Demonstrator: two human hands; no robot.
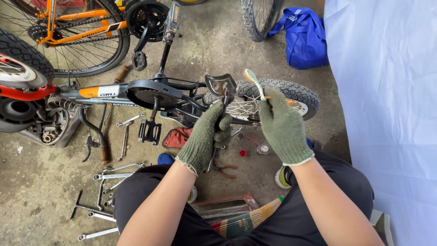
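Nearest me, my knees frame a red-edged tray (pixel 227 206) on the concrete floor (pixel 41 182). Above them my left hand (pixel 207 136), in a green knit glove, is closed around the lower stem of a dark metal bracket (pixel 221 86), holding it upright just in front of me. My right hand (pixel 282 125), gloved the same, is closed on the handle of a toothbrush (pixel 253 82), its bristle head tilted toward eleven o'clock, just beside the bracket's upper edge.

To do this well, I judge I should keep the bracket steady with a firm left grip, work the bristles in short strokes into its corners, and turn the part so every face gets reached.

The bracket looks dull, dark and grimy, a flat plate with an opening in it atop a narrow stem.

At eight o'clock, spanners (pixel 111 175) lie scattered on the floor. Beyond my hands, at twelve o'clock, a small black bicycle (pixel 154 93) lies on its side, its rear wheel (pixel 282 91) behind the toothbrush. Farther, at ten o'clock, stands an orange bicycle (pixel 77 27); at one o'clock sits a blue bag (pixel 305 41).
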